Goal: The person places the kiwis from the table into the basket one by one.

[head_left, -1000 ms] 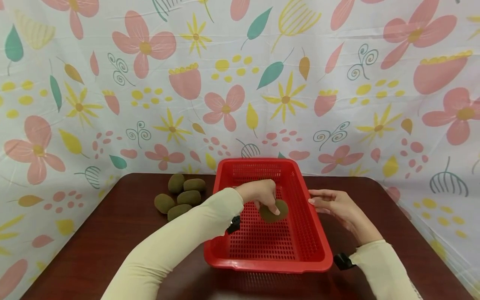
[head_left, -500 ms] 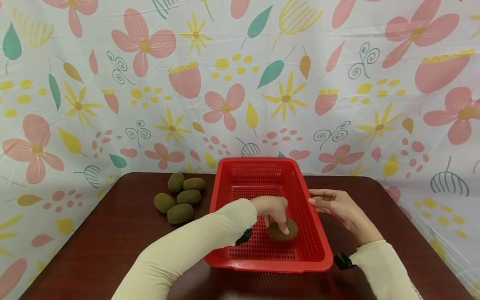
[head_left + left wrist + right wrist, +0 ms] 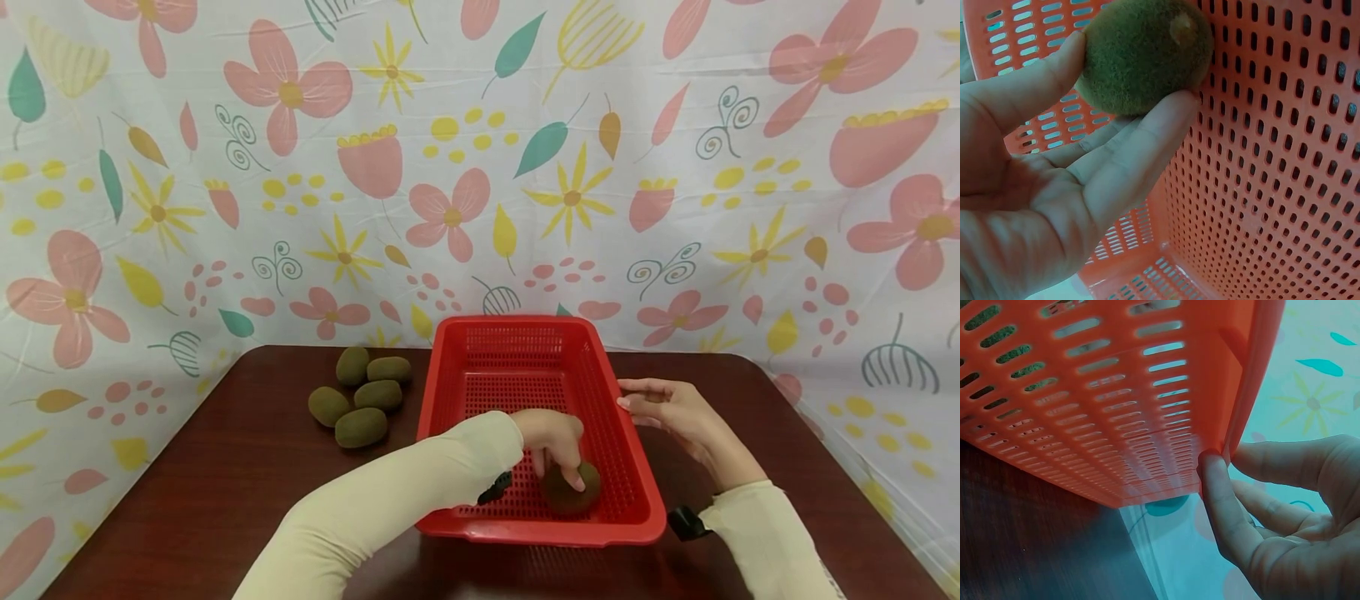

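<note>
A brown fuzzy kiwi (image 3: 567,500) sits low in the near right part of a red perforated plastic basket (image 3: 536,532). My left hand (image 3: 557,440) holds it from above, thumb on one side and fingers on the other. The left wrist view shows the kiwi (image 3: 1147,53) between thumb and fingertips, close to the basket's holed surface. At the basket's right side, my right hand (image 3: 671,412) pinches the rim. Close up in the right wrist view, thumb and forefinger of that right hand (image 3: 1291,519) meet on the rim's edge (image 3: 1254,381).
Several loose kiwis (image 3: 362,427) lie in a group on the dark wooden table (image 3: 225,467), left of the basket. A flower-patterned cloth (image 3: 480,167) hangs behind the table. A black band with a camera sits on each wrist.
My left hand has carried the kiwi towards the near end of the basket and lowered it. The right hand stays at the rim, and the other kiwis have not moved.
</note>
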### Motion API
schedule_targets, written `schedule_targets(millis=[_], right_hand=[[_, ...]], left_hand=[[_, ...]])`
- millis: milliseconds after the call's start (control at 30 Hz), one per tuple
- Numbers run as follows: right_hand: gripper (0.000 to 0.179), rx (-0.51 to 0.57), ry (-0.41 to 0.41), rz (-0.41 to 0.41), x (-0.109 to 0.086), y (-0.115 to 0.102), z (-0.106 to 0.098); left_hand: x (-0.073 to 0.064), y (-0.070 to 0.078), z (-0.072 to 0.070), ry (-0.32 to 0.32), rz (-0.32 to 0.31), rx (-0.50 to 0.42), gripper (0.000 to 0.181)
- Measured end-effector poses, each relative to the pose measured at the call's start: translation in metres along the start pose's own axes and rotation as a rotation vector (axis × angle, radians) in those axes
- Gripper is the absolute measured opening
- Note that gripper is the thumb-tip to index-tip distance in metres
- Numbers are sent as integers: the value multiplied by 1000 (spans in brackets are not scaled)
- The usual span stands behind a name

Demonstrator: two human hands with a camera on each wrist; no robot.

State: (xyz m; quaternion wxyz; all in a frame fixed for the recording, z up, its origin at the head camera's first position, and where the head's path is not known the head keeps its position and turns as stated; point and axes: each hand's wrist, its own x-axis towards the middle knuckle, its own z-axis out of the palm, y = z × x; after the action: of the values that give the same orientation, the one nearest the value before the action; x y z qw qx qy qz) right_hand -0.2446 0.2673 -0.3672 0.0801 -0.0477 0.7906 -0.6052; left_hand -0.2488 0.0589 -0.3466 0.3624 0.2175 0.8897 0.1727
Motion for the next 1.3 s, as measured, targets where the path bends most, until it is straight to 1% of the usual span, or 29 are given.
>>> schedule_targets(millis=[167, 267, 433, 667, 833, 933, 1133, 1200, 1300], right_hand=[[61, -6, 2, 0, 0, -1, 1], [62, 0, 0, 7, 0, -1, 1], [62, 2, 1, 9, 1, 0, 1], [63, 7, -3, 4, 1, 2, 1], [63, 2, 0, 3, 1, 3, 0], [63, 1, -1, 4, 1, 3, 0], [63, 6, -6, -3, 2, 4, 0], [62, 2, -4, -5, 2, 4, 0], [61, 2, -3, -6, 1, 4, 0]], left_hand=[[-1, 0, 1, -35, -5, -3, 63], [-1, 0, 1, -56, 1, -3, 56], [-3, 0, 1, -69, 4, -16, 51], [-3, 0, 1, -89, -7, -44, 50], [-6, -1, 0, -86, -5, -63, 39], [-7, -1, -1, -80, -2, -67, 43], [-8, -1, -4, -59, -2, -46, 63], [-9, -1, -6, -53, -1, -35, 62], [-11, 0, -10, -36, 7, -19, 49]])
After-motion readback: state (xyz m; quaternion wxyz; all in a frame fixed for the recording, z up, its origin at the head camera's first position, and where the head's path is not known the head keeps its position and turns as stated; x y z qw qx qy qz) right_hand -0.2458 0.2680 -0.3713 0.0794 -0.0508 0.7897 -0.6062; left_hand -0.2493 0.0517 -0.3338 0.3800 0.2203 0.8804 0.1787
